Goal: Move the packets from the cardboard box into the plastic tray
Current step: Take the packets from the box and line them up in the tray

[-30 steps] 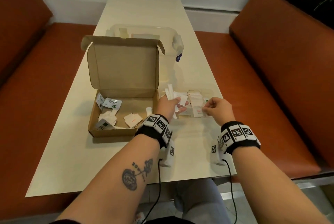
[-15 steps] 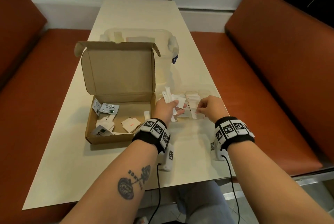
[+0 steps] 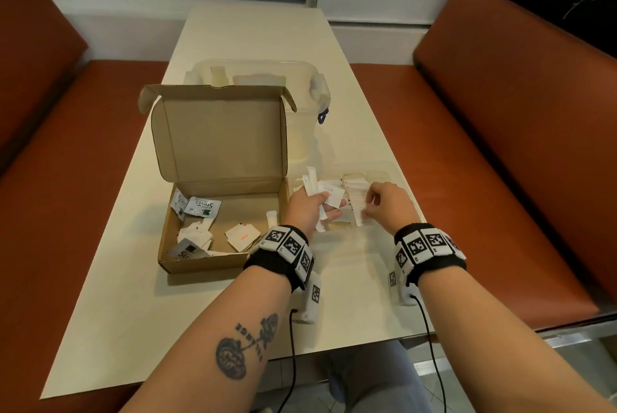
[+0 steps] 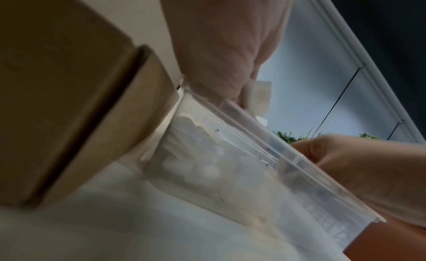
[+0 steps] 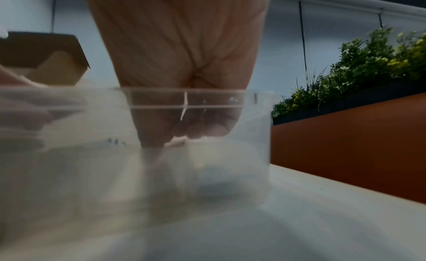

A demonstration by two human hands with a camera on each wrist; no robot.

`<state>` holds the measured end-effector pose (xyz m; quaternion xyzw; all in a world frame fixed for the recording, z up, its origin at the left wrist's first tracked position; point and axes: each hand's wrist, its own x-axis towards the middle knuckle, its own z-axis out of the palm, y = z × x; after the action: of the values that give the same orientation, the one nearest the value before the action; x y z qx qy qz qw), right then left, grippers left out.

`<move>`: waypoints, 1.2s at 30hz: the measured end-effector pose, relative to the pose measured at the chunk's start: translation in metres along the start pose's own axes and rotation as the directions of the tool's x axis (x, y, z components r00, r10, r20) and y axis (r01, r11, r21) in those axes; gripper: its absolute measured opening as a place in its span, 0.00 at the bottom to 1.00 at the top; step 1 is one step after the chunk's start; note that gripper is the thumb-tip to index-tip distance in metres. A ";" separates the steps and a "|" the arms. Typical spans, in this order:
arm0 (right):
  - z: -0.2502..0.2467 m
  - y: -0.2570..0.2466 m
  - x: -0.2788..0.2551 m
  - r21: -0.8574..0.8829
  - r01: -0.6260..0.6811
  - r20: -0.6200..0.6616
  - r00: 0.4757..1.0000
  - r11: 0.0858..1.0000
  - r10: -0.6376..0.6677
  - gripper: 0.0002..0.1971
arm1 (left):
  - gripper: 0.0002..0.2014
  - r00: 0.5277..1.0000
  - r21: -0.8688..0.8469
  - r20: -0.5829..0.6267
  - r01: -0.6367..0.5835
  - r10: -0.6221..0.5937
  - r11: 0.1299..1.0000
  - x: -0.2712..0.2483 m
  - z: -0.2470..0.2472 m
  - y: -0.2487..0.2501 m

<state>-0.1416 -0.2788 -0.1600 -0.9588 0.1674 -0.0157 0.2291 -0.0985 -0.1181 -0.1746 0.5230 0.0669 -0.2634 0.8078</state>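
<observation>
An open cardboard box [image 3: 200, 262] lies left of centre with several white and Stevia packets [image 3: 203, 207] inside. Just right of it stands a shallow clear plastic tray [image 3: 380, 175] holding rows of white packets [image 3: 354, 192]. My left hand [image 3: 322, 209] hovers over the tray's left end and grips a bunch of white packets [image 3: 312, 184] that stick up past the fingers. Over the tray's middle, my right hand [image 3: 367, 209] pinches a white packet with its fingers curled down. The right wrist view shows those fingers [image 5: 196, 130] reaching down behind the tray wall [image 5: 207, 101].
A larger clear lidded container [image 3: 260, 79] stands behind the box's raised lid [image 3: 220, 135]. The cream table [image 3: 167, 329] has its edges close on both sides. Orange benches [image 3: 484, 179] flank it, and plants [image 5: 368, 64] sit behind the right bench.
Both hands stay over the tray. The right hand has shifted a little left and lower among the tray's packets. The left hand still grips its bunch.
</observation>
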 end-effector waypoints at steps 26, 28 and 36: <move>-0.009 -0.034 -0.002 0.603 -0.110 0.101 0.993 0.790 0.061 0.13 | 0.11 0.997 0.109 0.053 -0.058 0.053 0.992 -0.008 0.003 0.001; -0.013 -0.034 -0.001 0.554 -0.093 0.134 0.991 0.828 0.021 0.13 | 0.10 0.996 0.144 0.084 -0.053 0.041 0.988 -0.009 0.002 0.001; -0.024 -0.026 0.002 0.479 -0.114 0.074 0.993 0.871 0.089 0.05 | 0.06 0.999 0.174 0.013 -0.041 0.039 0.984 -0.006 0.002 0.002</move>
<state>-0.1342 -0.2685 -0.1271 -0.8614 0.2027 -0.0213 0.4651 -0.1026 -0.1167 -0.1697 0.5917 0.0292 -0.2544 0.7644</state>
